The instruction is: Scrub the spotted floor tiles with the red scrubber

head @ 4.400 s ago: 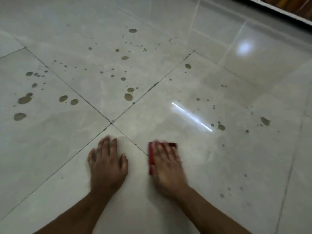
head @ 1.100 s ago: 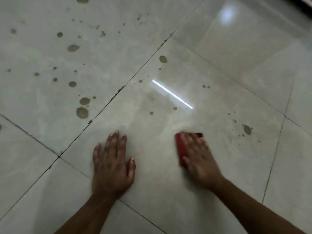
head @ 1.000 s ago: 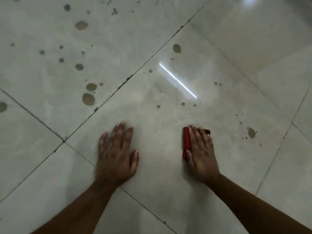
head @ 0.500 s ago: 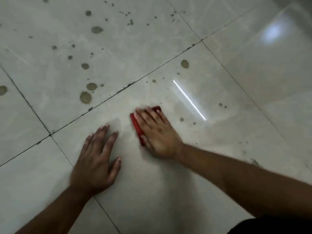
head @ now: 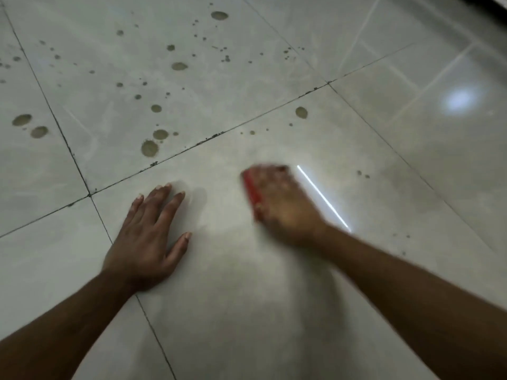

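The red scrubber (head: 250, 187) lies on a pale grey floor tile (head: 274, 311), mostly hidden under my right hand (head: 282, 207). That hand grips it from above and is blurred by motion; only the scrubber's left edge shows. My left hand (head: 148, 237) rests flat on the same tile, fingers spread, to the left of the scrubber. Brown spots (head: 149, 148) of several sizes dot the tile beyond the grout line. A larger spot (head: 301, 112) and a few small ones sit near the far edge of the tile under my hands.
Dark grout lines (head: 192, 149) cross the glossy floor. More spots (head: 22, 119) mark the tile at the far left, and small specks (head: 362, 174) lie right of my right hand. A bright light streak (head: 322, 197) reflects beside the hand.
My right hand has slid the scrubber to the right, away from my left hand, and now blurs with motion. The two small spots near the light streak no longer show. My left hand stays planted.
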